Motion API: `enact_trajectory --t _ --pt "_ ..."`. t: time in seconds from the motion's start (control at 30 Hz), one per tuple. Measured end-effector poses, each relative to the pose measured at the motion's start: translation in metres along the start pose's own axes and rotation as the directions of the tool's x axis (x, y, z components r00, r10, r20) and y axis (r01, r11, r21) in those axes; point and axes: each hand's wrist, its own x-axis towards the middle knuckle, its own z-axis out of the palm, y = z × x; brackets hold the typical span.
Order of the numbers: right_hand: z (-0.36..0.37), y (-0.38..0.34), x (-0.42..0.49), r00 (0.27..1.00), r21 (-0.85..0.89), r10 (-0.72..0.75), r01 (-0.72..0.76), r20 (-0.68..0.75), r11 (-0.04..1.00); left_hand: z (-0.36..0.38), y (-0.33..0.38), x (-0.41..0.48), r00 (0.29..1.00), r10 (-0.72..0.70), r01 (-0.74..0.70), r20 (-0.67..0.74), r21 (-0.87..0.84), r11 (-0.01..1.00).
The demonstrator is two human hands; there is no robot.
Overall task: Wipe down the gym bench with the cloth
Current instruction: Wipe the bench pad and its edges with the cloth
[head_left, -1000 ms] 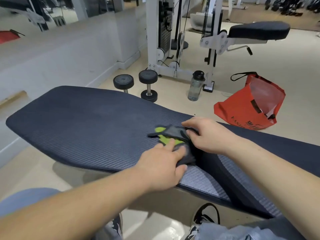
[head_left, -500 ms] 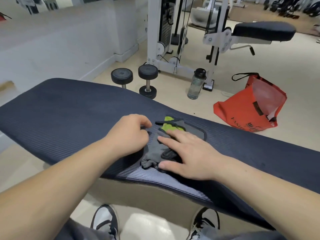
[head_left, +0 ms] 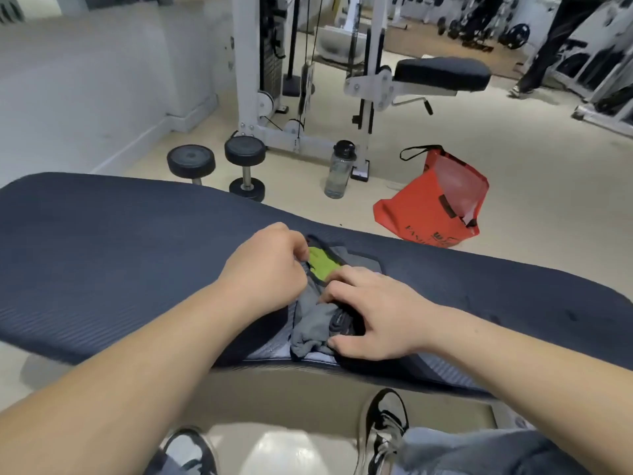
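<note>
Dark ribbed padding covers the bench (head_left: 120,255), which runs left to right across the near view; a paler grey strip shows at its near edge. A grey cloth (head_left: 313,325) with a lime-green patch lies bunched on the middle of the pad, close to that edge. The left hand (head_left: 270,269) has its fingers curled, pinching the cloth's left side beside the green patch. The right hand (head_left: 376,320) arches over the bunched part, fingers and thumb bent onto it.

Beyond the bench the floor (head_left: 513,159) is pale beige. Two dumbbells (head_left: 245,166) stand on end near a white wall (head_left: 85,90) at far left. A clear bottle (head_left: 339,171) stands by the white machine (head_left: 368,97), and a red bag (head_left: 433,204) slumps to the right. Weight racks (head_left: 479,25) blur in the far right corner. Black-and-white shoes (head_left: 383,426) show below the bench.
</note>
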Motion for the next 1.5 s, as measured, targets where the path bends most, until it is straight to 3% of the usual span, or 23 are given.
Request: enact_trajectory --t 0.1,0.17,0.27,0.37,0.5,0.6,0.7,0.77,0.97,1.07,1.13,1.27,1.43,1.5 --pt "-0.003 0.014 -0.021 0.976 0.015 0.21 -0.21 -0.052 0.978 0.007 0.028 -0.002 0.992 0.066 -0.066 0.104 -0.009 0.998" --pt "-0.009 0.019 -0.04 0.938 0.039 0.346 -0.346 0.01 0.937 0.017 0.049 -0.005 0.975 0.116 -0.119 0.189 0.003 0.993" --pt "-0.022 0.025 -0.068 0.93 0.153 0.356 -0.367 0.095 0.918 0.038 0.079 -0.012 0.938 0.194 -0.211 0.288 0.027 0.977" --pt "-0.034 0.046 -0.085 0.886 0.306 0.463 -0.433 -0.028 0.848 0.066 0.093 -0.018 0.91 0.2 -0.266 0.363 0.142 0.953" --pt "-0.032 0.088 -0.092 0.737 0.453 0.653 -0.529 -0.173 0.717 0.095 0.101 -0.013 0.938 0.136 -0.267 0.319 0.414 0.87" --pt "-0.021 0.122 -0.099 0.672 0.467 0.703 -0.557 -0.232 0.686 0.102 0.101 0.004 0.927 0.153 -0.303 0.343 0.441 0.845" --pt "-0.016 0.154 -0.109 0.704 0.381 0.681 -0.584 -0.201 0.717 0.108 0.098 0.024 0.86 0.289 -0.454 0.421 0.373 0.809" --pt "-0.013 0.172 -0.116 0.725 0.316 0.665 -0.598 -0.178 0.737 0.117 0.1 0.036 0.859 0.347 -0.477 0.376 0.343 0.809" --pt "-0.012 0.204 -0.124 0.779 0.259 0.625 -0.595 -0.048 0.761 0.154 0.134 0.071 0.972 0.187 -0.231 0.143 0.411 0.882" --pt "-0.014 0.206 -0.125 0.79 0.266 0.613 -0.589 -0.011 0.763 0.169 0.156 0.073 0.982 0.148 -0.185 0.117 0.441 0.878" --pt "-0.016 0.206 -0.129 0.779 0.295 0.625 -0.589 -0.041 0.753 0.177 0.171 0.06 0.958 0.215 -0.277 0.188 0.431 0.858" --pt "-0.018 0.206 -0.142 0.76 0.361 0.631 -0.55 -0.158 0.753 0.183 0.178 0.03 0.847 0.408 -0.519 0.342 0.36 0.775" --pt "-0.025 0.201 -0.154 0.757 0.449 0.638 -0.525 -0.141 0.723 0.187 0.176 0.06 0.962 0.233 -0.271 0.144 0.385 0.882" --pt "-0.029 0.198 -0.153 0.758 0.466 0.642 -0.53 -0.113 0.708 0.192 0.183 0.05 0.967 0.204 -0.247 0.152 0.378 0.892"
